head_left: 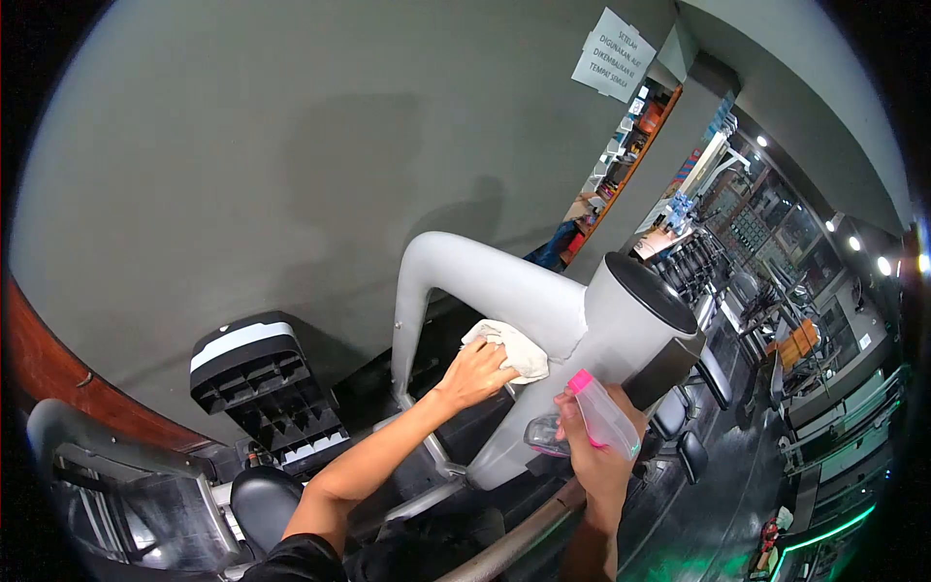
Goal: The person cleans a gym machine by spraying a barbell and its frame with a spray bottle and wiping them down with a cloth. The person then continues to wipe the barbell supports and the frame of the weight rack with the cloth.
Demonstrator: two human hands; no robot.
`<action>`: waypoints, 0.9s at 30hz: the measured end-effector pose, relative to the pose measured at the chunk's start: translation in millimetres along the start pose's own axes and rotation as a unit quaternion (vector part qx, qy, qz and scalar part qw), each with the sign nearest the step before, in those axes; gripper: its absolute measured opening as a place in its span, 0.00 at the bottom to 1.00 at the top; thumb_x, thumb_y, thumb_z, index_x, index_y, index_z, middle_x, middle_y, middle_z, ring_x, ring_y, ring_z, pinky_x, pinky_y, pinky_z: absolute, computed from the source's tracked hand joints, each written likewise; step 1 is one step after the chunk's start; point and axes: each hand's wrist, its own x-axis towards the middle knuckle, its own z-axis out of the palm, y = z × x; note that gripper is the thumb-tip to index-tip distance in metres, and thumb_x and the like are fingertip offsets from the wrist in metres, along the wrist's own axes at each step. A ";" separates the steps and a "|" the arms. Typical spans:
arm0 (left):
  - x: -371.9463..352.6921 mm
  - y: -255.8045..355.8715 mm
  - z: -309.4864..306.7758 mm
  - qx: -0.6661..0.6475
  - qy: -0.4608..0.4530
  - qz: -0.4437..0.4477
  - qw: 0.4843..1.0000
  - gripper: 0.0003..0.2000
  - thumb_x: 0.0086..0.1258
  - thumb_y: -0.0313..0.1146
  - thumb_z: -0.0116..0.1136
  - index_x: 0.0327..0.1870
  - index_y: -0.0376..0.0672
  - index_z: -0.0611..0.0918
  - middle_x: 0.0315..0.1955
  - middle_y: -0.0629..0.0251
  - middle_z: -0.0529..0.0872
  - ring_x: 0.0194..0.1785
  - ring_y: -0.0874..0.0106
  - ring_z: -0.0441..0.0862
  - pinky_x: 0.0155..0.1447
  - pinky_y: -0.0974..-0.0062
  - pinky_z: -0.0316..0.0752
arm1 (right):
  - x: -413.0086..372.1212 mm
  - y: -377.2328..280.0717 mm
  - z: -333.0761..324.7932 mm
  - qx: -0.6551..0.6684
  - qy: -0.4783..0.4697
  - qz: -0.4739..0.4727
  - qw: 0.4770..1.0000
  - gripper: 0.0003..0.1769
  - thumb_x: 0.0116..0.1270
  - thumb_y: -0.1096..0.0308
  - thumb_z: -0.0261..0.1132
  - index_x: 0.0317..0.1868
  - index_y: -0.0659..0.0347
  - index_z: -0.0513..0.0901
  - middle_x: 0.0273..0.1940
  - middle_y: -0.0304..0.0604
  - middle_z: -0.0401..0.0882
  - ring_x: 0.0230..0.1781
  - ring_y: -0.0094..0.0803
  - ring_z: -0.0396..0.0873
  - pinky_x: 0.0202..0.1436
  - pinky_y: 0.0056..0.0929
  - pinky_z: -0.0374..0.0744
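A cream-coloured cloth is bunched under the fingers of my left hand. That hand presses the cloth against the light grey metal frame of a gym machine, close to where a bent tube joins a thick upright cylinder. My right hand grips a clear spray bottle with a pink nozzle. The bottle is tilted, just right of the cloth and in front of the grey cylinder. A black round cap tops the cylinder. My right palm hides part of the bottle.
A curved grey bar crosses below my hands. On the left stand a black stepper platform and a black padded seat. A grey wall with a paper sign rises behind. Dumbbell racks and benches fill the right.
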 end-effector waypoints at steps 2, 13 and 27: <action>-1.7 -9.9 -1.7 0.021 0.020 0.025 0.999 0.08 0.52 0.34 0.58 0.34 0.55 0.84 0.30 0.65 0.75 0.36 0.67 0.75 0.44 0.64 0.71 | 0.0 -0.9 0.6 0.001 0.003 0.009 1.000 0.07 0.60 0.72 0.70 0.37 0.67 0.84 0.30 0.44 0.84 0.27 0.29 0.82 0.32 0.24 0.78; -51.9 -97.6 27.5 0.071 0.003 -0.025 0.997 0.06 0.46 0.31 0.60 0.27 0.48 0.80 0.29 0.63 0.75 0.40 0.65 0.77 0.54 0.58 0.71 | -1.1 -2.8 -0.7 -0.018 -0.016 -0.008 1.000 0.07 0.58 0.74 0.70 0.37 0.66 0.84 0.30 0.44 0.84 0.28 0.29 0.84 0.32 0.25 0.78; -128.1 -157.5 83.6 -0.272 -0.011 -0.649 0.711 0.17 0.66 0.27 0.49 0.55 0.42 0.79 0.41 0.50 0.85 0.46 0.56 0.83 0.52 0.63 0.75 | 1.6 -5.0 -1.0 -0.005 -0.038 0.001 0.999 0.06 0.57 0.75 0.70 0.36 0.65 0.84 0.30 0.43 0.84 0.28 0.29 0.83 0.32 0.24 0.78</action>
